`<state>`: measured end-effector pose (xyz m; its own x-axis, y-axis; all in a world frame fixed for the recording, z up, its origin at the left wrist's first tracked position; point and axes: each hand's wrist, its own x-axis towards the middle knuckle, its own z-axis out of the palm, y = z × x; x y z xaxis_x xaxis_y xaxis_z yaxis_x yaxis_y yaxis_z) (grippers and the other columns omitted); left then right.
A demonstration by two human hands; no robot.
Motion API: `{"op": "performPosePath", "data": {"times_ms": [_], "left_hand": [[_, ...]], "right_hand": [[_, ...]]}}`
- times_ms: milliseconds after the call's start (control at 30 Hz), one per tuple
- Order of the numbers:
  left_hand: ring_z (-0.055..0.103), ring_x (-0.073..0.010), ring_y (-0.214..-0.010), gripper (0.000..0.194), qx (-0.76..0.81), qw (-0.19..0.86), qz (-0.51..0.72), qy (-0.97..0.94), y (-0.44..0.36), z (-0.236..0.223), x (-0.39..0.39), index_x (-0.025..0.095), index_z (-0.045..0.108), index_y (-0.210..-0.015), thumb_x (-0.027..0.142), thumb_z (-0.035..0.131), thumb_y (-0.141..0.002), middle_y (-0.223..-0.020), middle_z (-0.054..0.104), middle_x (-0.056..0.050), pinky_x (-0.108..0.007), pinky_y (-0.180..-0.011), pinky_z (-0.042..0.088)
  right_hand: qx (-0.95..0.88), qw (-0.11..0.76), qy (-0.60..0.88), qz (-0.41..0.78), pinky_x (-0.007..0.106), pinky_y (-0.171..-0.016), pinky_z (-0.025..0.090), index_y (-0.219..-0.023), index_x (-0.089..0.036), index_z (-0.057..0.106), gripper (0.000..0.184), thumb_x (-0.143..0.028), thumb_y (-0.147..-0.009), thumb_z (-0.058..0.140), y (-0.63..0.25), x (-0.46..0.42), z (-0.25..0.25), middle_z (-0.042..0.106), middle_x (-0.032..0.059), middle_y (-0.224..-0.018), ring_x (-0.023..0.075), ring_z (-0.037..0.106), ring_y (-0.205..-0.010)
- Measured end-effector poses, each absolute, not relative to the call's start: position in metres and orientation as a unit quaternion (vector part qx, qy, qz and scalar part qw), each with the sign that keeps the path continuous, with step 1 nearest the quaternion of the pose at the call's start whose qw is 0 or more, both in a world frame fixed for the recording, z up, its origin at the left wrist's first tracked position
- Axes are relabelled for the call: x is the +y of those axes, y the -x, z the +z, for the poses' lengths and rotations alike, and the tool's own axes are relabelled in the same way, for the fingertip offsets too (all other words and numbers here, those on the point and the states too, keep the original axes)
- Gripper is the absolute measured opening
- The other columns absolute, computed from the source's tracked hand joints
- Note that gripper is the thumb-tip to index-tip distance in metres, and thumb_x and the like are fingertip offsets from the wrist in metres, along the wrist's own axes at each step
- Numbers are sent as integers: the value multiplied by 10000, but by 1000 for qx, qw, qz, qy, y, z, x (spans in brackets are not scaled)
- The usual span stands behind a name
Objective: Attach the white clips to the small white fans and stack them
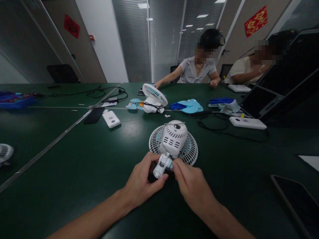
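A white electric fan [174, 136] lies on the dark green table with its round grille face down and its vented motor housing up. Its white neck joint [159, 167] points toward me. My left hand [142, 181] curls around this joint, fingers at its upper left and thumb below it. Against the joint's right side, my right hand [193, 181] pinches a small light-blue knob [170, 164]; its fingertips partly cover the knob.
Beyond my fan stands another white fan [153, 99], with light-blue blades [191, 106] and blue gloves near it. White power banks [111, 119], black cables and a phone [296, 199] lie around. Across the table sits a person [198, 68], one arm reaching toward the far fan; another sits at right.
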<state>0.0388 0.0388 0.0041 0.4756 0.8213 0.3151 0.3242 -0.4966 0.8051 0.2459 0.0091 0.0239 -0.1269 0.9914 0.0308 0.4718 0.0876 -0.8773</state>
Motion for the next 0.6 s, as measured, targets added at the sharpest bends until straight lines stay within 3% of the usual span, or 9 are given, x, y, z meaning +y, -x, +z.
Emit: {"op": "performPosePath", "data": {"times_ms": [100, 167, 300, 367, 467, 600], "left_hand": [[627, -181, -882, 371, 363, 330, 372, -788, -40, 6, 38, 270, 514, -1317, 298, 646, -970, -1106, 618, -42, -326, -757, 532], [635, -190, -931, 368, 376, 299, 386, -788, -40, 7, 38, 271, 503, -1322, 260, 618, -974, -1158, 600, -57, -340, -794, 557], [645, -225, -1077, 511, 385, 214, 347, -828, -41, 8, 39, 312, 394, -1471, 162, 497, -994, -1425, 479, -120, -429, -925, 604], [655, -247, -1088, 503, 394, 179, 282, -856, -43, 10, 44, 328, 423, -1473, 160, 473, -1002, -1521, 387, -134, -486, -939, 619], [673, -257, -1055, 385, 419, 163, 219, -866, -45, 19, 52, 295, 510, -1387, 196, 512, -1015, -1503, 398, -133, -505, -908, 646], [678, -231, -1115, 348, 418, 167, 203, -869, -24, 29, 54, 296, 521, -1349, 153, 486, -1034, -1425, 492, -96, -436, -933, 656]], "right_hand": [[-431, 343, 542, 635, 227, -380, 223, -847, -234, 545, 530, -718, -995, 387, -238, 11, 19, 535, -38, -594, 94, 370, -379], [-370, 331, 521, 694, 207, -369, 158, -868, -223, 563, 525, -724, -970, 444, -237, 13, 18, 538, -48, -607, 70, 338, -369], [-488, 404, 577, 516, 215, -401, 252, -763, -199, 619, 520, -635, -1011, 485, -252, 14, 19, 484, -49, -529, 85, 398, -413], [-533, 445, 586, 418, 227, -445, 306, -742, -199, 628, 510, -569, -1051, 461, -262, 16, 18, 463, -46, -530, 100, 421, -460], [-526, 491, 591, 365, 242, -459, 311, -750, -202, 626, 483, -523, -1068, 453, -273, 22, 12, 455, -42, -567, 111, 410, -489], [-505, 521, 593, 349, 248, -455, 297, -742, -206, 602, 473, -523, -1061, 456, -279, 28, 2, 426, -49, -577, 115, 375, -490]]}}
